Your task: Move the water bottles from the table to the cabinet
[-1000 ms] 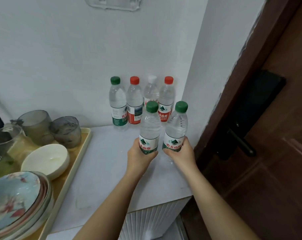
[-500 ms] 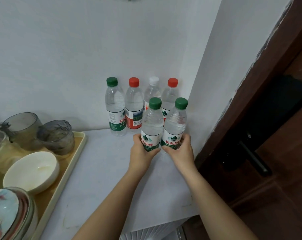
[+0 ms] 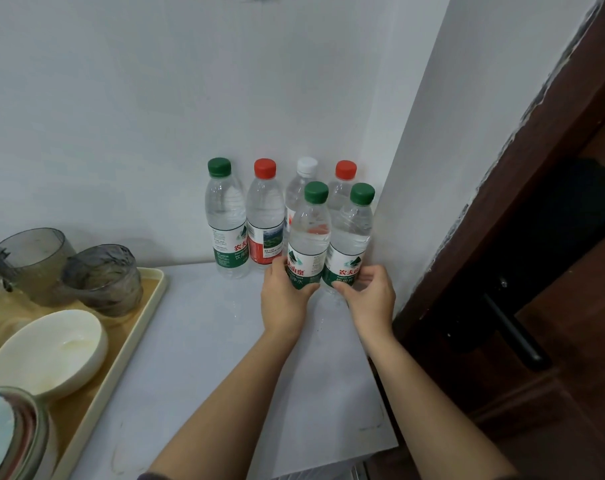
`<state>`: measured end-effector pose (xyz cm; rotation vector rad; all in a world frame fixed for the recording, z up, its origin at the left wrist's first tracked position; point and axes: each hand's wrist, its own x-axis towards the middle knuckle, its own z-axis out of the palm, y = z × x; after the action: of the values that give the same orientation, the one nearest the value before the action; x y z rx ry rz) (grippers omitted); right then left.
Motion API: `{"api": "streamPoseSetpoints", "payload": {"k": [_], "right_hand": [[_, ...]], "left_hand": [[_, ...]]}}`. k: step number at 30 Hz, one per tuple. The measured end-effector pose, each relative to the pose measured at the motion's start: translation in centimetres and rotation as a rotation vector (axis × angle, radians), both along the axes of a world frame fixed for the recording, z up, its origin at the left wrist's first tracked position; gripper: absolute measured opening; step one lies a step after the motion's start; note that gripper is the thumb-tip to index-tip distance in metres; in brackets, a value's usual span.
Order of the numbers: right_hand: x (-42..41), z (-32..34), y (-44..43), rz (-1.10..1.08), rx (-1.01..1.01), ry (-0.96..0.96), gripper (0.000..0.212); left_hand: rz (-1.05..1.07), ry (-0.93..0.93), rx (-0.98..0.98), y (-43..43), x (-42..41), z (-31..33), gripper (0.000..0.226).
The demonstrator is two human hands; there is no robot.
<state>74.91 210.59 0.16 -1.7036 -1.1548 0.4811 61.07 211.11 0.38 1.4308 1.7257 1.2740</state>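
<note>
Centre frame, I have the left hand curled round the label of one green-capped bottle, thumb across the front, and the right hand gripping a second green-capped bottle just beside it, fingers wrapped round the far side; both stand upright, though whether their bases touch the white surface I cannot tell. Behind them against the wall I count a back row of four bottles, caps green, red, white, red; lower left, a beige tray carries a white bowl and two smoky glasses
</note>
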Motion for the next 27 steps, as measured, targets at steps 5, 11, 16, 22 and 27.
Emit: {"api": "streamPoseSetpoints", "payload": {"k": [5,11,16,22,27], "right_hand": [[0.2,-0.2,0.5,0.008,0.012,-0.022,0.039],[0.1,0.3,0.7,0.038,-0.005,-0.040,0.038],[0.2,1.0,-1.6,0.108,-0.125,-0.140,0.068],[1.1,0.3,-8.0,0.325,-0.335,-0.565,0.082],[1.2,-0.5,-12.2,0.488,-0.349,-0.759,0.076]], "left_hand": [[0.009,0.023,0.000,0.6,0.1,0.2,0.066],[0.002,0.038,-0.009,0.8,0.2,0.2,0.067],[-0.018,0.091,-0.060,-0.5,0.0,0.7,0.079],[0.046,0.630,-0.178,-7.6,-1.5,0.3,0.092],[0.008,0.821,-0.231,-15.3,-1.2,-1.1,0.080]]}}
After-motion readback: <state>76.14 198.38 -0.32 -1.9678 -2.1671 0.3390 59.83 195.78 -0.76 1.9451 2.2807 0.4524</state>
